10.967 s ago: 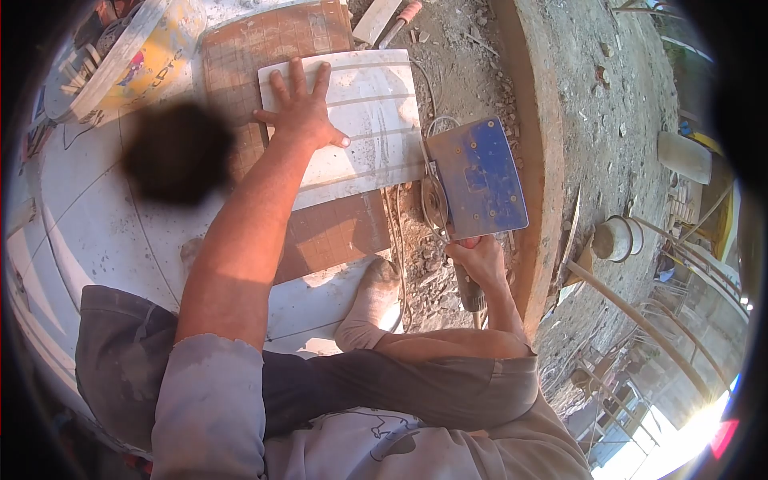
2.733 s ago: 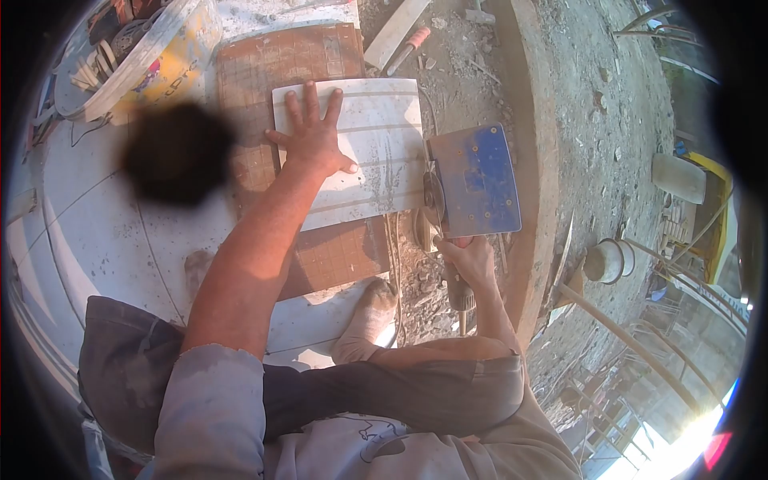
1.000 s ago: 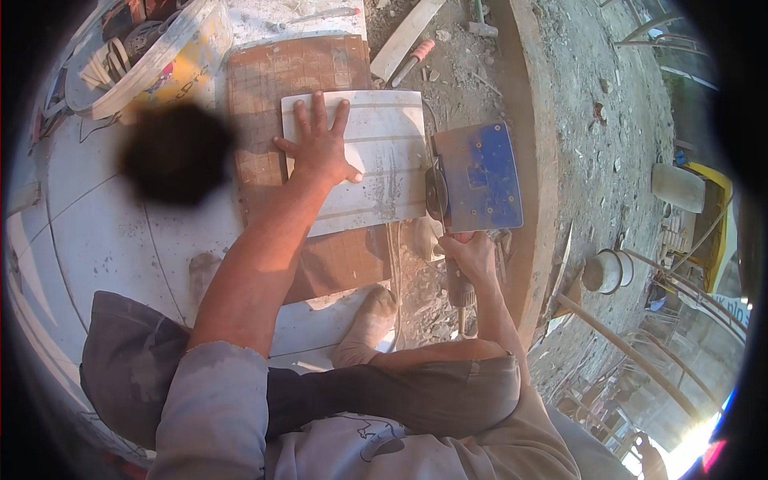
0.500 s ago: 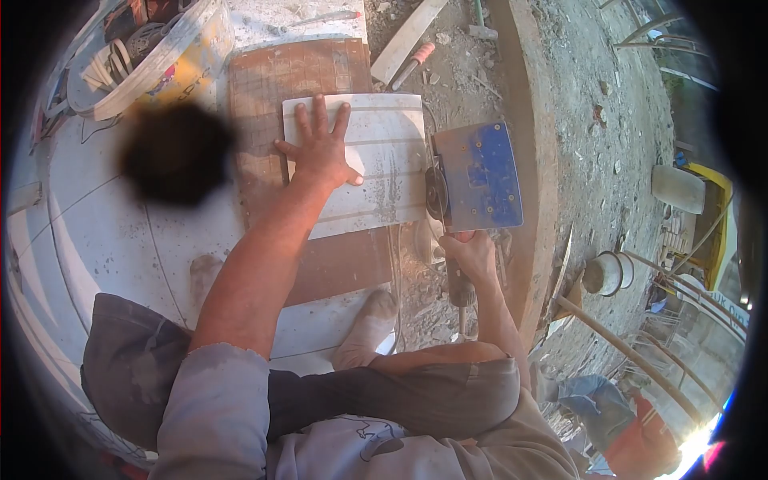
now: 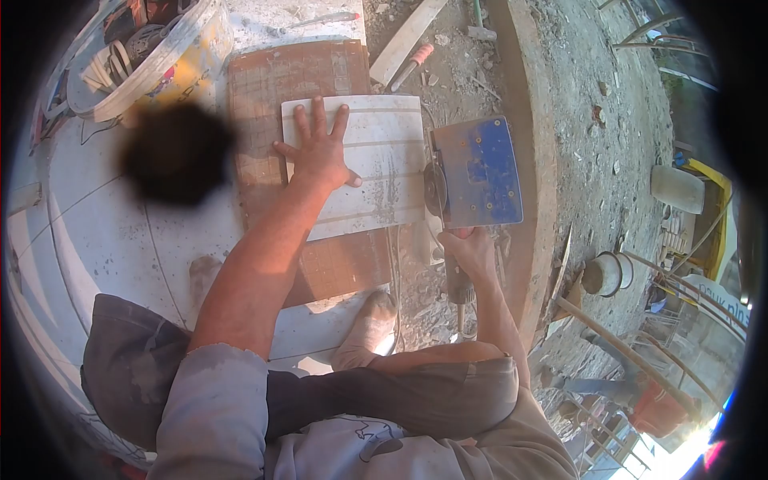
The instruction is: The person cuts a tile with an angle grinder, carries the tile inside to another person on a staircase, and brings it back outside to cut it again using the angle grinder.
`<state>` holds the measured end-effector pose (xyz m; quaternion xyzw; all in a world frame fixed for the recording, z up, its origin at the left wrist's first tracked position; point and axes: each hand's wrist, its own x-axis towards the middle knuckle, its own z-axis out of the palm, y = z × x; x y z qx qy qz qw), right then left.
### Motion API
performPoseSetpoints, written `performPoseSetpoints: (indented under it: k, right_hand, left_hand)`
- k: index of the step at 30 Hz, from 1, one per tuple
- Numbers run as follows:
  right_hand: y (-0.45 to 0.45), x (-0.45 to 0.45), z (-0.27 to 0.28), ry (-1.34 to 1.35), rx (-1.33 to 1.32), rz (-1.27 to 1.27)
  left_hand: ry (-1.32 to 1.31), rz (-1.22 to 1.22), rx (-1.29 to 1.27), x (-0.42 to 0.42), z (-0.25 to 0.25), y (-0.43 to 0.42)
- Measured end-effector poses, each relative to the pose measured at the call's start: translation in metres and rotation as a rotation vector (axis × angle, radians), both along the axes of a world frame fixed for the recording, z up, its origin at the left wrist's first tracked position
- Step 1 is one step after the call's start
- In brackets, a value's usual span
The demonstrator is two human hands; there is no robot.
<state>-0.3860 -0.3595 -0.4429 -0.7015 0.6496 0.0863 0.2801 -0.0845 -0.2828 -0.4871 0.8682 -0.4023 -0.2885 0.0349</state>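
Note:
My left hand (image 5: 320,156) lies flat on a white tile (image 5: 384,172) with its fingers spread. Faint bands run across the tile, which rests on a reddish-brown board (image 5: 344,268). In my right hand (image 5: 472,254) is an angle grinder (image 5: 459,288), its handle pointing back toward me. A square blue plate (image 5: 492,180) is fixed to the grinder, and the round disc area (image 5: 434,190) sits at the tile's right edge. Whether the disc touches the tile I cannot tell.
A dirty bucket (image 5: 192,60) holding tools stands at upper left. Beyond the board lie a pink-handled tool (image 5: 418,62), a wooden plank (image 5: 408,40) and a hammer (image 5: 482,30). A concrete ledge (image 5: 532,160) runs along the right, with rubble past it.
The blue plate and grinder have shifted very slightly away from me. My left hand keeps its place on the tile. At lower right, a person in red has moved.

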Motion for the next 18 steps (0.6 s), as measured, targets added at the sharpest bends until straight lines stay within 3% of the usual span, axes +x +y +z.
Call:
performPoseSetpoints:
  k: [2, 18]
  right_hand:
    - [-0.004, 0.0, 0.0, -0.001, 0.121, -0.013]
    - [-0.004, 0.006, 0.006, -0.006, 0.156, -0.025]
  left_hand:
    - [-0.002, 0.0, -0.001, 0.0, 0.0, 0.0]
    - [0.042, -0.001, 0.057, 0.001, 0.004, -0.002]
